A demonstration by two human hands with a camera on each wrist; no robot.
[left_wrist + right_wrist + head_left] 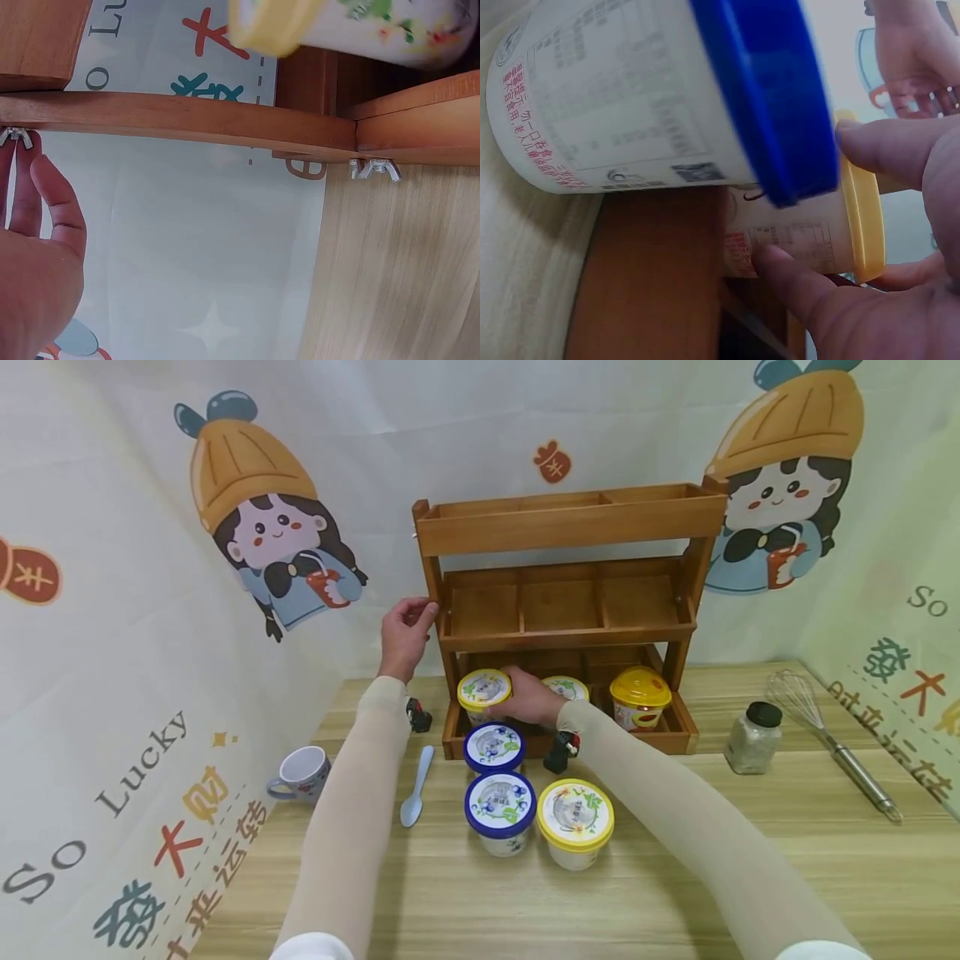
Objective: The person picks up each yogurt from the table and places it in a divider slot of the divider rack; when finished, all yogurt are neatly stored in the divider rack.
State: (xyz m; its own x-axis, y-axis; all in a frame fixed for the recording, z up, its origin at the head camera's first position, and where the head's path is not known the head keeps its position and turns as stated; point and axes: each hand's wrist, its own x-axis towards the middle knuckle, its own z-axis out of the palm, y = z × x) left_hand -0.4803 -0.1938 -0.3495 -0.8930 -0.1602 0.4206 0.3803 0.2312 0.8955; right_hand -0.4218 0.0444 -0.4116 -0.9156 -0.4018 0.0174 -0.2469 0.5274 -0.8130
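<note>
My right hand [528,696] holds a yellow-lidded tub [483,690] at the left end of the bottom tier of a wooden rack [558,621]. In the right wrist view, the thumb and fingers are around that tub [787,232], behind the rack's front board. My left hand [406,633] is at the rack's left post; its fingertips touch a wing nut [15,136] there. Another yellow-lidded tub [567,688] stands partly hidden behind the right hand. A blue-lidded tub [493,747] stands close in front of the rack.
Nearer are another blue-lidded tub [501,810] and a yellow-lidded tub [576,818]. A yellow domed cup [640,697] sits at the rack's right. A spoon [417,787] and mug [302,774] lie left; a black-capped jar [753,739] and whisk [836,743] lie right.
</note>
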